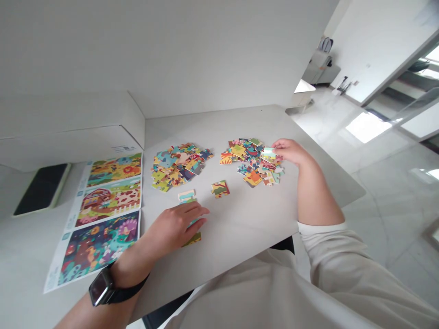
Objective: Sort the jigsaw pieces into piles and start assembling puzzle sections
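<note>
At the right-hand pile of jigsaw pieces (252, 176), my right hand (290, 151) pinches a puzzle piece (269, 153) with pale blue and green on it. My left hand (180, 224) lies palm down over a short column of puzzle pieces, fingers loosely stretched and apart. Showing beyond its knuckles is a piece with a light blue patch (187, 196), and a green-yellow piece (195, 239) peeks out below the thumb. The hand covers what lies between. A single piece with a red-brown branch (220, 188) sits apart, between the hands and the piles.
Another pile of puzzle pieces (174, 167) lies at the back left. A printed sheet with three pictures (109, 201) is on the left, beside a phone (43, 189). Behind them stands a white box (75, 141). The grey table (254, 219) meets a wall at the back.
</note>
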`<state>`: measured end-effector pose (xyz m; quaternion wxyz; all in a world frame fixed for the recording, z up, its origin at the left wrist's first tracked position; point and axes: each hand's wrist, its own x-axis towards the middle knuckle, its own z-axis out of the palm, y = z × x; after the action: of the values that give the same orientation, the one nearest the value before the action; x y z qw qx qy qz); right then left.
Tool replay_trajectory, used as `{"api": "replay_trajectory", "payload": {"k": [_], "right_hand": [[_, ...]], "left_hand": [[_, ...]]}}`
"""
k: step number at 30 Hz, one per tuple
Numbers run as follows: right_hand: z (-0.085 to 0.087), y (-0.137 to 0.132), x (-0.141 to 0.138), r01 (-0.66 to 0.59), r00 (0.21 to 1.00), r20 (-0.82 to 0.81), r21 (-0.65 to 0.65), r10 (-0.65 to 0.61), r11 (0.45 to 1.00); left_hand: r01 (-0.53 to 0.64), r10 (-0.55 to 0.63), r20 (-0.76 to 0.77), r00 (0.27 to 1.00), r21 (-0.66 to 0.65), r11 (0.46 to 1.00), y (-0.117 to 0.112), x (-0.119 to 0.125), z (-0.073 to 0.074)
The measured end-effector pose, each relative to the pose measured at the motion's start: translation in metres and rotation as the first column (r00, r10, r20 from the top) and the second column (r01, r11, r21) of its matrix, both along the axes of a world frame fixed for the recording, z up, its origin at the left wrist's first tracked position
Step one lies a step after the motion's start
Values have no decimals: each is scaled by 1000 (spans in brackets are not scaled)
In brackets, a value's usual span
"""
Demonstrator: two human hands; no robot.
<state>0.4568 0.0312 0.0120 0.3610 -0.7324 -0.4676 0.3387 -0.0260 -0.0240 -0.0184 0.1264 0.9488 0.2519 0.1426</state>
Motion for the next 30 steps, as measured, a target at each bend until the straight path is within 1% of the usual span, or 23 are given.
{"api": "replay_trajectory", "payload": {"k": [2,4,5,7,8,9,11,13,15,17,23,30], "right_hand": [[-3,3,-11,-32,999,32,-5,32,999],[-7,6,-22,-41,986,161,1,40,999],[-9,7,-26,-42,964,265,21,35,999],[-10,8,-32,-65,880,475,84,17,994],[-10,7,-34,-97,839,544,103,26,990],[-10,6,-36,-144,813,578,98,61,985],[-9,3,-39,-266,785,586,23,202,964],[-8,0,-42,-379,729,590,-75,347,922],[-8,-3,-45,-425,665,627,-129,406,896],[-9,-4,-45,-430,637,653,-141,410,892],[-13,1,-35,-445,597,682,-156,422,882],[-14,0,-26,-440,620,690,-88,373,894]], "left_hand": [[1,-1,0,1000,2,1000,0,-1,-1],[5,-5,-4,1000,1,1000,1,-2,-2],[7,-7,-8,1000,0,1000,1,-3,-3],[7,-7,-15,1000,-3,1000,1,-3,-3],[7,-7,-17,1000,-4,1000,0,-3,-3],[6,-6,-18,1000,-4,1000,0,-2,-3],[6,-7,-19,1000,-8,1000,0,-1,-1],[9,-10,-23,1000,-18,1000,-1,0,2],[9,-10,-29,1000,-34,999,-1,0,4],[2,-3,-31,1000,-47,999,-2,1,5],[-10,10,-10,1000,-49,999,-3,0,4],[-27,24,-43,999,-74,997,-5,2,11]]}}
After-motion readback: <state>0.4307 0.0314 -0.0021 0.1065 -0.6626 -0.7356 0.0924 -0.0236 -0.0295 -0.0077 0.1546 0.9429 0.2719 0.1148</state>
